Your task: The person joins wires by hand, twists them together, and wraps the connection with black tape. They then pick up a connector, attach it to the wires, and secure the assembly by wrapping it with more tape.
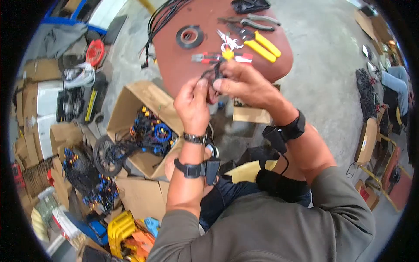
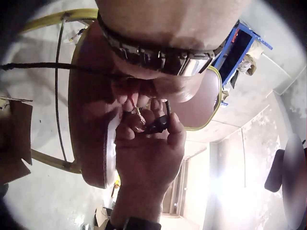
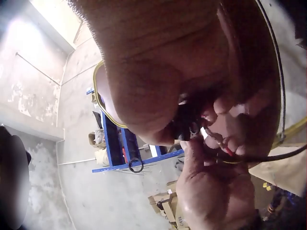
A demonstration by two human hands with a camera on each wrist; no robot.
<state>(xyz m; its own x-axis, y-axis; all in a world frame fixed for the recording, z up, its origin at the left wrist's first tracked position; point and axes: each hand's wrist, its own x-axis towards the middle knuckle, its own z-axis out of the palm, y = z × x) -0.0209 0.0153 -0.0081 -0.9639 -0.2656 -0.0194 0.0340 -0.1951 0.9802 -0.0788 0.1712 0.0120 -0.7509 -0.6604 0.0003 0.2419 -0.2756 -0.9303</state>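
In front of the person's body, both hands meet at a black cable [image 2: 53, 66]: the left hand [image 1: 193, 107] pinches it between thumb and fingers, and the right hand [image 1: 248, 85] grips a dark piece [image 2: 160, 124] just beside exposed copper-coloured strands [image 2: 139, 115]. The work is held up at the near edge of a red-brown chair seat [image 1: 174, 65]. To the left, on the floor, stands an open cardboard box [image 1: 120, 105] of wires [image 1: 150, 133]. On the seat lie red-handled pliers [image 1: 245, 58], then white scraps [image 1: 230, 43], yellow-handled cutters [image 1: 264, 46] and a tape roll [image 1: 190, 45]; beyond those, grey-handled pliers [image 1: 262, 21] and, farthest, a black pouch [image 1: 249, 5].
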